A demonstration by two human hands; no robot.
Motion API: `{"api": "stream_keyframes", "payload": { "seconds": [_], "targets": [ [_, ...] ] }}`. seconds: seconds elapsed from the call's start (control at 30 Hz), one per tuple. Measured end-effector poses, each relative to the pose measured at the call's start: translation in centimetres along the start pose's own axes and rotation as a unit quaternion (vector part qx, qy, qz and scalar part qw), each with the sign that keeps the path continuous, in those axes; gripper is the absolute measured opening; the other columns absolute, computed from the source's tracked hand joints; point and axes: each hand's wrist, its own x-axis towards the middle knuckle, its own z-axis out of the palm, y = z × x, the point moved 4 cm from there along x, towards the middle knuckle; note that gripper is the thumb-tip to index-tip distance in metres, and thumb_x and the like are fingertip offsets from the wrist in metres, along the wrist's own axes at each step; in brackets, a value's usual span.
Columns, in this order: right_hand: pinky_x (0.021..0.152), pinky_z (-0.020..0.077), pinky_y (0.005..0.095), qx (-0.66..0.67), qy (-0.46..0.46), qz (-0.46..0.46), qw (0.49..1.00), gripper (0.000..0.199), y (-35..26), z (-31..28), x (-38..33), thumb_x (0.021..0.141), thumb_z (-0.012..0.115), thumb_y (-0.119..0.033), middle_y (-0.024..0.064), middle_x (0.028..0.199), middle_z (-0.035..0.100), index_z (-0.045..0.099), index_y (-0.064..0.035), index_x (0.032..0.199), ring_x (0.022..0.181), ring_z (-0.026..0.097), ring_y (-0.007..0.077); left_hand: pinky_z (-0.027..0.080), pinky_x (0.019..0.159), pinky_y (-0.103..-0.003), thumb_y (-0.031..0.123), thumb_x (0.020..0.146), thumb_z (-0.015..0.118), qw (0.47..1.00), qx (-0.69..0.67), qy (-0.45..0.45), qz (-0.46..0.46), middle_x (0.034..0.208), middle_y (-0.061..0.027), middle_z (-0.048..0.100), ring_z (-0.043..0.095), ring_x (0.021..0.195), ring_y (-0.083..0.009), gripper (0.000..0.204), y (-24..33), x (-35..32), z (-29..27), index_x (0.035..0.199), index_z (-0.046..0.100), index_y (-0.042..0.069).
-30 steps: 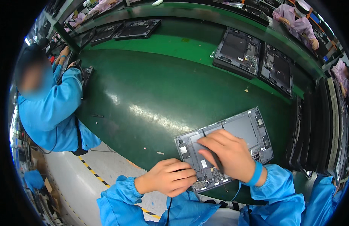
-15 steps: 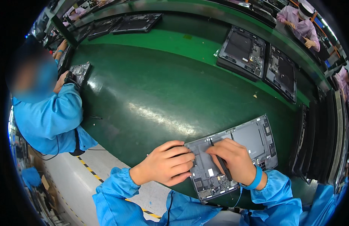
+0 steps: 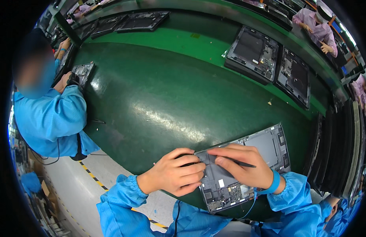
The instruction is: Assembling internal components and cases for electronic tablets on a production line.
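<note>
An opened tablet-like device (image 3: 266, 150), grey inside with a circuit board and several white labels, lies tilted on the green table before me. My left hand (image 3: 173, 172) grips its left edge, the fingers curled over the rim. Above the device's left half, my right hand (image 3: 246, 166) pinches a slim black pen-like tool (image 3: 246, 164). The tool lies nearly flat, its tapered dark end pointing right; my fingers cover the other end, so its exact kind is hidden. A blue wrist strap (image 3: 274, 182) with a thin cord circles my right wrist.
Stacked open devices (image 3: 250, 51) stand at the far right of the table (image 3: 151, 87), with others (image 3: 143, 20) at the far left. A row of dark upright panels (image 3: 337, 150) stands right. A co-worker in blue (image 3: 52, 118) handles another device (image 3: 83, 73) at left.
My right hand has turned the black tool from steep to nearly flat and shifted its fingertips left, toward the device's upper left. My left hand stays on the edge.
</note>
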Motion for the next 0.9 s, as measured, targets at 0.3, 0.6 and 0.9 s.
{"api": "stream_keyframes", "payload": {
  "seconds": [0.3,0.6,0.9],
  "targets": [
    [0.071,0.0554,0.0323,-0.006,-0.007,-0.006,1.0,0.018,1.6,-0.3,0.1,0.088,0.078,-0.008,0.0099,0.094,0.074,0.079,-0.0036,0.105,0.078,0.069,0.0228,0.053,0.093,-0.044,0.02,0.075,0.075,1.0,-0.001,0.01,-0.002,0.106,-0.0021,0.07,0.065,0.095,-0.0239,0.017,-0.3,-0.3,0.2,0.089,0.071,0.011],
    [0.069,0.0561,0.0338,-0.032,0.007,-0.067,0.997,0.012,1.6,-0.1,0.5,0.084,0.081,-0.007,0.0108,0.091,0.075,0.078,-0.0013,0.095,0.078,0.071,0.0259,0.052,0.097,-0.042,0.016,0.076,0.073,1.0,-0.015,0.014,-0.007,0.108,-0.0013,0.07,0.063,0.098,-0.0227,0.016,-0.6,0.2,0.1,0.09,0.069,0.011],
    [0.058,0.0551,0.0326,-0.142,0.03,-0.094,0.985,0.009,1.3,0.3,-0.4,0.08,0.08,-0.004,0.0057,0.085,0.071,0.073,-0.0023,0.086,0.07,0.069,0.0218,0.053,0.096,-0.043,0.016,0.076,0.073,0.999,-0.034,0.016,-0.016,0.108,-0.0039,0.071,0.065,0.095,-0.0228,0.014,-0.4,0.2,0.5,0.088,0.068,0.01]
  ]
}}
